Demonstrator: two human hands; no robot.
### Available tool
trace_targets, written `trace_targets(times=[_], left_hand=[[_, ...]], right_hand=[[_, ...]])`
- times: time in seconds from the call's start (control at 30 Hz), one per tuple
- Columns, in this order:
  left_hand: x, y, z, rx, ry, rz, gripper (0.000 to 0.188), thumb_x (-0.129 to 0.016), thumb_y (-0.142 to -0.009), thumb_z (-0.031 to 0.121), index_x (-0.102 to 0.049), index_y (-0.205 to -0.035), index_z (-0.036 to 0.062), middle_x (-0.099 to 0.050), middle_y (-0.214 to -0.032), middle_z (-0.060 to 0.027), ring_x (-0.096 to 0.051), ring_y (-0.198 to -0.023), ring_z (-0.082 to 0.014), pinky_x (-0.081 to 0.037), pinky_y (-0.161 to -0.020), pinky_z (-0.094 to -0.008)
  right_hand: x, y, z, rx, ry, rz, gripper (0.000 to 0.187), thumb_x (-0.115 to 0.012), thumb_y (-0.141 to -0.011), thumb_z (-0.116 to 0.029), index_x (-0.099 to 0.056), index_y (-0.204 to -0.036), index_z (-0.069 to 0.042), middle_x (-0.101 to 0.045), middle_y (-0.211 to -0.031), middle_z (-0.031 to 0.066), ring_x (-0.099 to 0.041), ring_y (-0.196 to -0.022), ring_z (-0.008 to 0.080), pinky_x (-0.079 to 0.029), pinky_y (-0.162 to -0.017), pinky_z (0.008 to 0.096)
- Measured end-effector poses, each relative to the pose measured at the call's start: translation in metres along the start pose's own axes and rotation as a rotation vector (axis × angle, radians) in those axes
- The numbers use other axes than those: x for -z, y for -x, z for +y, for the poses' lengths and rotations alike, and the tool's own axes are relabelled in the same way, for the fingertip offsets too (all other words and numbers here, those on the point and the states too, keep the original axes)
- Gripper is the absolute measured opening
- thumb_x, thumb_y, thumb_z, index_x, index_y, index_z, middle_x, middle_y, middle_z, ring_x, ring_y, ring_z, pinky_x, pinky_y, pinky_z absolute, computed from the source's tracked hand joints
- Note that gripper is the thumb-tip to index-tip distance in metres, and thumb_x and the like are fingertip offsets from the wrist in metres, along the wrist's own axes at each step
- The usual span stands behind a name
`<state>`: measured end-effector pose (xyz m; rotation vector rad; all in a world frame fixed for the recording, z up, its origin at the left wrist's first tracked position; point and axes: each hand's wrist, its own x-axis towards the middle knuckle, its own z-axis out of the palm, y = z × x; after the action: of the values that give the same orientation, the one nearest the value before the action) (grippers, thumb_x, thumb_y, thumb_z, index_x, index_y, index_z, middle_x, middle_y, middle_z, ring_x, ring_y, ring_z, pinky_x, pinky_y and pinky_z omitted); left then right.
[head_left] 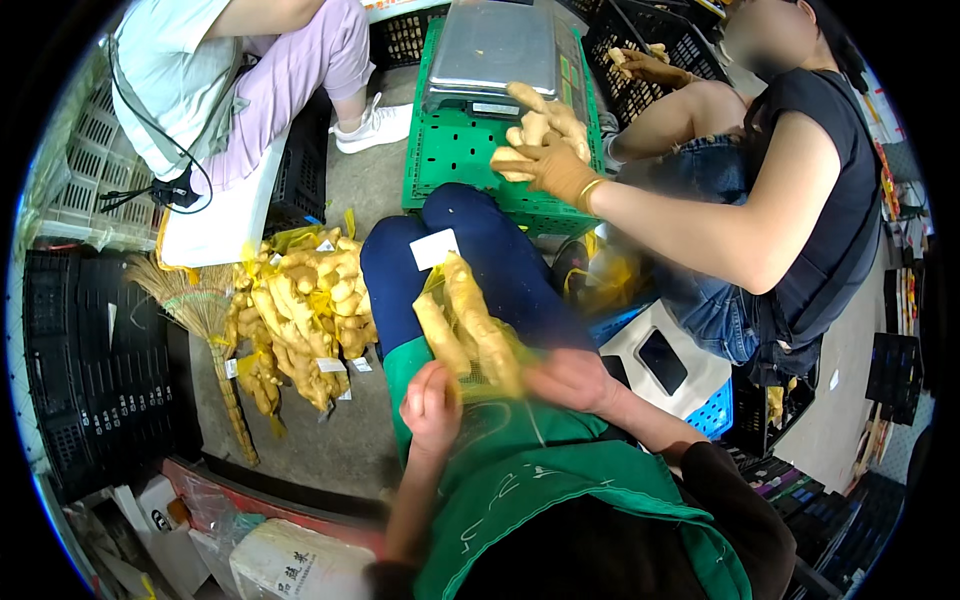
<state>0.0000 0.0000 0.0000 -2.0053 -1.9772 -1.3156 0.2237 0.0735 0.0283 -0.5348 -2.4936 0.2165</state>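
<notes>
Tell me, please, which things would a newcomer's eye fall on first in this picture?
Probably first, the yellow net of ginger over the person's lap in the middle, with left hand and right hand at its lower end. Next, the heap of netted ginger on the floor at left, beside a straw broom. Then, at the top, the green crate bearing a metal scale, where a co-worker's gloved hand touches loose ginger.

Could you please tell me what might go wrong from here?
The ginger in its yellow net lies across the dark blue trousers, so it could slide off if the knees shift. The phone lies loose on a white surface near the right forearm, which might knock it.
</notes>
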Motion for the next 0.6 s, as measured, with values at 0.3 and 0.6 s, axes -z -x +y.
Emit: trace_targets(times=[0.3, 0.6], left_hand=[[-0.010, 0.001, 0.002, 0.386, 0.183, -0.098, 0.009, -0.061, -0.084, 0.009, -0.057, -0.082, 0.0012, -0.059, -0.075, -0.0135, -0.057, -0.064, -0.0274, -0.046, -0.058, -0.0336], [0.006, -0.108, -0.004, 0.615, 0.516, -0.213, 0.032, -0.064, -0.086, 0.012, -0.044, -0.062, 0.0029, -0.036, -0.055, 0.0059, -0.032, -0.054, -0.0034, -0.028, -0.045, -0.0222]], right_hand=[[-0.024, -0.015, 0.006, -0.390, -0.261, -0.069, 0.022, -0.061, -0.068, -0.005, -0.056, -0.089, -0.002, -0.056, -0.082, 0.0109, -0.057, -0.086, 0.0261, -0.049, -0.069, 0.0346], [0.011, -0.096, -0.005, -1.279, -1.624, 0.151, 0.018, -0.039, -0.092, -0.017, -0.051, -0.098, -0.005, -0.040, -0.058, -0.0026, -0.046, -0.042, 0.0112, -0.036, -0.042, 0.0260]])
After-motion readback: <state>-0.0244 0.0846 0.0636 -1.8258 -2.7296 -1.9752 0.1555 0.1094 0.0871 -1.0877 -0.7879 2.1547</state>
